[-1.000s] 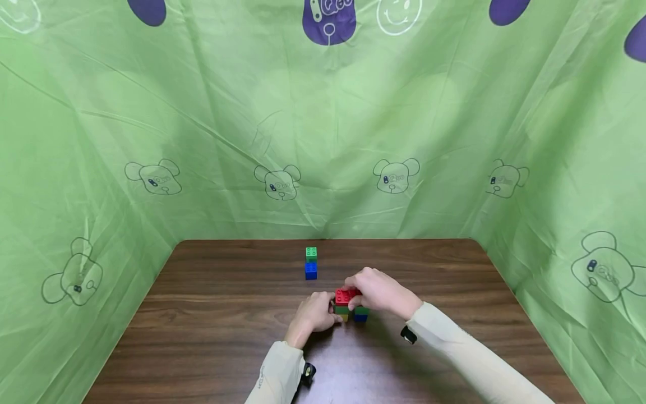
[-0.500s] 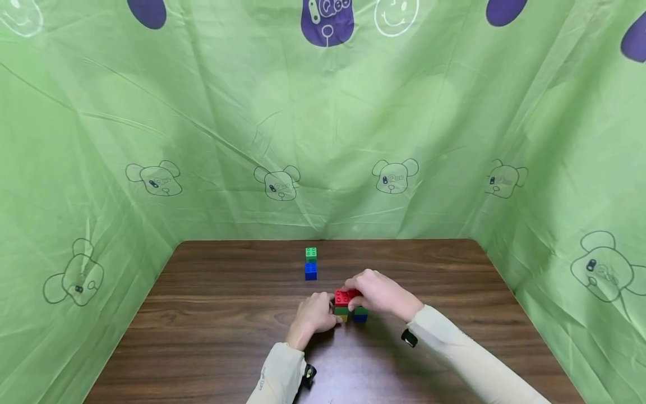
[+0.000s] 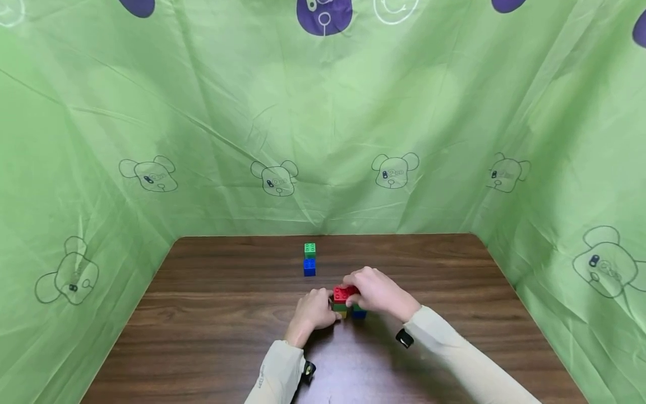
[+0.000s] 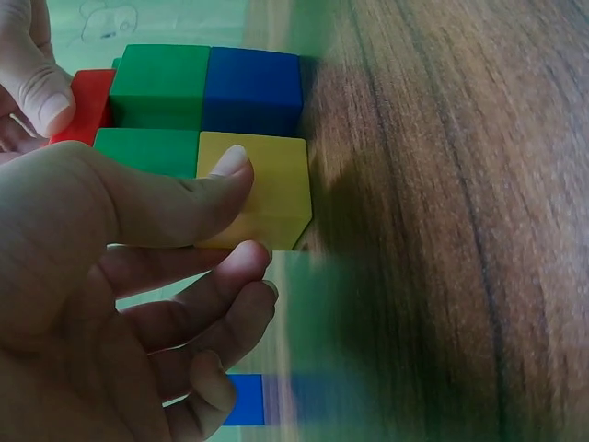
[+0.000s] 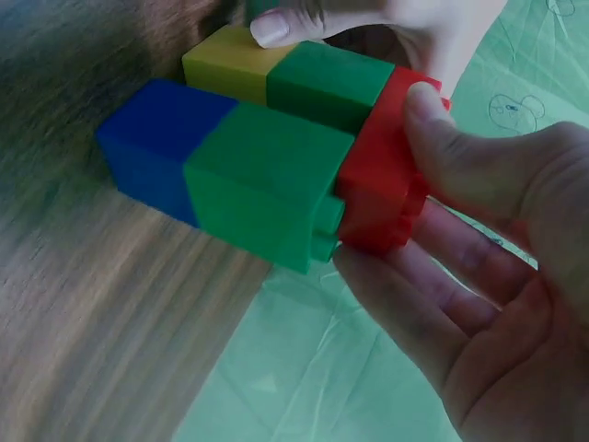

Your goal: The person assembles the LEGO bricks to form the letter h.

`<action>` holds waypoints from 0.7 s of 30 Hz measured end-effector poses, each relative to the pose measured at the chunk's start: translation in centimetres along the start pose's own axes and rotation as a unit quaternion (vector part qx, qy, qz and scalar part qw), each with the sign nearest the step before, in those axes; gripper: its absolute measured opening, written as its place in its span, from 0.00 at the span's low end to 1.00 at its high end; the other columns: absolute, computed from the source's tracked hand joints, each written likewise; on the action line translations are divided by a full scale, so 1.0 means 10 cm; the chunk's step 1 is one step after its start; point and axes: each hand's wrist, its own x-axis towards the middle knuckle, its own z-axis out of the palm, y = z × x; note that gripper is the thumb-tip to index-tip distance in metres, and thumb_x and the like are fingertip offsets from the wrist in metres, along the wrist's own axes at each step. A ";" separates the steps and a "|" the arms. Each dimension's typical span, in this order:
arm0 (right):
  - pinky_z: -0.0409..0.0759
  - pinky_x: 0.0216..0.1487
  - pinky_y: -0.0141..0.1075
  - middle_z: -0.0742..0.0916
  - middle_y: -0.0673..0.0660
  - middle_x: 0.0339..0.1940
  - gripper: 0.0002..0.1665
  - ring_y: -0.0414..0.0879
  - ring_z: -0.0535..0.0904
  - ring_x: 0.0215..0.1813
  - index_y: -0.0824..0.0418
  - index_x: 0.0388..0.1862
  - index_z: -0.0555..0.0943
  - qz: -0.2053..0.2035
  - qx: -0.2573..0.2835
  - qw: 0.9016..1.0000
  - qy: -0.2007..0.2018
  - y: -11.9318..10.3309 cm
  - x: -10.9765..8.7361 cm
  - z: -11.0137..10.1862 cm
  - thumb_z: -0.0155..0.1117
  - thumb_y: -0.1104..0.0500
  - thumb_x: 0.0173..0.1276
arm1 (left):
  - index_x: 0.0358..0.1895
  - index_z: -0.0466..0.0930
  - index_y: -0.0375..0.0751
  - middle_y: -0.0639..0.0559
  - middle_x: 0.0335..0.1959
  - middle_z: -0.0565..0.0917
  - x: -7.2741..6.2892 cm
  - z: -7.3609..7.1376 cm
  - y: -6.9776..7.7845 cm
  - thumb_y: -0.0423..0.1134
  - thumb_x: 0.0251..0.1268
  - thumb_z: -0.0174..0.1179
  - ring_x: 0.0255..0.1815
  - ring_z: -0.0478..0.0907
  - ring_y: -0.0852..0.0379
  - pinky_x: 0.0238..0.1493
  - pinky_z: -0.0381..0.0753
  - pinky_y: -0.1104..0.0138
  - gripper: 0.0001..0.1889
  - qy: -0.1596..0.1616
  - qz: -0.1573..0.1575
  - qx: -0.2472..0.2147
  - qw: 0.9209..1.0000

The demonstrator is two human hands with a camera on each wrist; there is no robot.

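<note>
Two short brick stacks stand side by side, with a long red brick (image 5: 382,175) lying across their tops. The left stack has a yellow brick (image 4: 285,184) below a green brick (image 4: 147,152); the right one has a blue brick (image 4: 253,92) below another green brick (image 5: 262,166). My left hand (image 3: 314,311) pinches the yellow-and-green stack low down, thumb on the yellow brick. My right hand (image 3: 381,292) grips the red brick between thumb and fingers. In the right wrist view, green studs show in a gap between the right stack and the red brick.
Farther back on the brown wooden table (image 3: 217,314) are a small blue brick (image 3: 309,268) and, behind it, a light green brick (image 3: 310,249). Green printed cloth (image 3: 333,129) encloses the table's back and sides.
The head view has tilted slightly, moving the scene up a little. Both hands keep their holds on the bricks, with no clear movement of the stacks.
</note>
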 end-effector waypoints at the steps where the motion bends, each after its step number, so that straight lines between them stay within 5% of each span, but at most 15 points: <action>1: 0.71 0.27 0.29 0.80 0.44 0.22 0.12 0.37 0.70 0.24 0.54 0.29 0.82 0.005 0.004 1.000 0.001 0.00 0.00 0.00 0.80 0.55 0.59 | 0.31 0.81 0.45 0.58 0.18 0.75 0.00 0.00 0.00 0.45 0.49 0.77 0.21 0.71 0.58 0.25 0.71 0.61 0.14 0.000 0.001 -0.002 1.000; 7: 0.77 0.31 0.30 0.87 0.46 0.29 0.12 0.36 0.76 0.28 0.55 0.36 0.86 0.026 0.050 0.998 -0.011 0.06 0.01 0.03 0.80 0.53 0.59 | 0.34 0.83 0.44 0.58 0.18 0.76 -0.02 -0.01 -0.01 0.46 0.51 0.76 0.21 0.72 0.59 0.26 0.72 0.61 0.14 -0.002 0.000 -0.011 1.000; 16: 0.80 0.38 0.31 0.91 0.47 0.43 0.20 0.35 0.80 0.34 0.54 0.51 0.88 0.005 0.117 0.993 0.001 0.22 -0.08 0.10 0.77 0.50 0.62 | 0.40 0.87 0.46 0.52 0.29 0.87 -0.01 0.00 -0.01 0.49 0.46 0.79 0.29 0.81 0.52 0.32 0.78 0.53 0.18 0.004 -0.020 0.014 1.000; 21: 0.84 0.39 0.37 0.90 0.49 0.48 0.29 0.36 0.80 0.35 0.56 0.60 0.83 0.042 0.155 0.987 -0.008 0.30 -0.20 0.21 0.76 0.46 0.63 | 0.42 0.88 0.46 0.50 0.33 0.88 0.00 0.03 0.00 0.49 0.44 0.79 0.30 0.82 0.52 0.33 0.79 0.54 0.20 0.001 -0.025 0.028 0.999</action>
